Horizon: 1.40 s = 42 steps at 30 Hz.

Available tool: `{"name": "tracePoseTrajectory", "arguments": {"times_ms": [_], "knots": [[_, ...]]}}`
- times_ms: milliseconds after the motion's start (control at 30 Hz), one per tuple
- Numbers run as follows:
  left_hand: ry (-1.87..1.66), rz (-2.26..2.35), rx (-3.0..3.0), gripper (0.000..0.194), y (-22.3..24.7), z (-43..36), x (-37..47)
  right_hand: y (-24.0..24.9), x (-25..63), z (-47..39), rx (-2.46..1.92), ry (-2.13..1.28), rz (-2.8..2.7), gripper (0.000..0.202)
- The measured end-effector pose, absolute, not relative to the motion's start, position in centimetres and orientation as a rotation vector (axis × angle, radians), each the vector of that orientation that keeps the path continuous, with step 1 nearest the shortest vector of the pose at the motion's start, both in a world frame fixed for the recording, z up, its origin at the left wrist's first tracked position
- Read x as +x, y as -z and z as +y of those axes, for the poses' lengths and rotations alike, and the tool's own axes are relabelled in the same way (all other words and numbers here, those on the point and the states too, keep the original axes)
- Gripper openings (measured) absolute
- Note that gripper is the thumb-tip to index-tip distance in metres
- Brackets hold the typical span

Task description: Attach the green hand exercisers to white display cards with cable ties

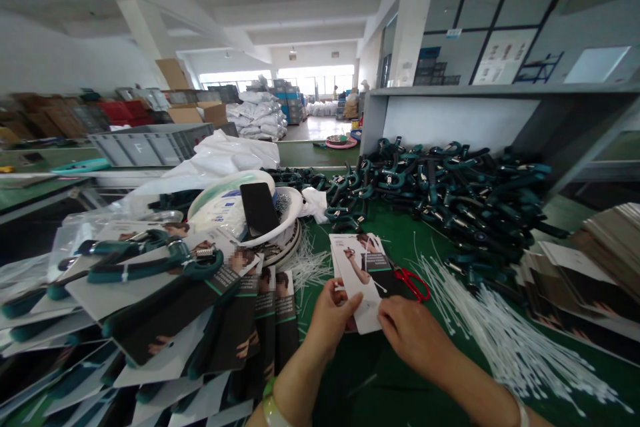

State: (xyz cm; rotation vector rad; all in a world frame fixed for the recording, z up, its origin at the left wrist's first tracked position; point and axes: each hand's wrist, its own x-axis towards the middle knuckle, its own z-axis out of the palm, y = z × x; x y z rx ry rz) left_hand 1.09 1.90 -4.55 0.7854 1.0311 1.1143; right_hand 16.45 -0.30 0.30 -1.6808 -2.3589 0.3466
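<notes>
My left hand (336,320) grips a printed card (364,303) by its lower left edge, thumb on the front and fingers behind. More cards lie under or behind it. A thin white cable tie (367,255) seems to cross its upper part. Against the card's lower right edge my right hand (407,330) is closed, fingers curled under; what they pinch is hidden. Red-handled scissors (414,283) lie just beyond the right hand. To its right spreads a bundle of loose white cable ties (530,347).
At left are heaped cards with teal-and-black handled tools (150,267) tied on. Similar tools (450,187) are piled at the back right. A white basin (295,207) holds bags and a black phone (259,210). Stacked cards (585,280) stand at far right, below a grey shelf (500,89).
</notes>
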Motion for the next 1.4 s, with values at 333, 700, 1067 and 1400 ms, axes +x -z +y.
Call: {"name": "tracePoseTrajectory", "arguments": {"times_ms": [333,700,1067,1400], "knots": [[-1.077,0.923,0.573,0.049,4.0,1.4,1.6,0.7,16.8,-0.4,-1.510,-0.872,-1.462,0.027],[-1.196,0.899,0.606,0.054,3.6,0.4,3.0,2.1,16.6,-0.2,-1.517,-0.783,-1.347,0.030],[-1.213,0.922,0.610,0.055,2.8,-0.1,3.4,2.8,16.6,-0.3,-1.473,-0.655,-1.433,0.024],[-0.863,0.755,0.451,0.028,2.8,-0.2,2.7,3.8,16.9,-0.1,-1.630,-0.640,-1.447,0.024]]}}
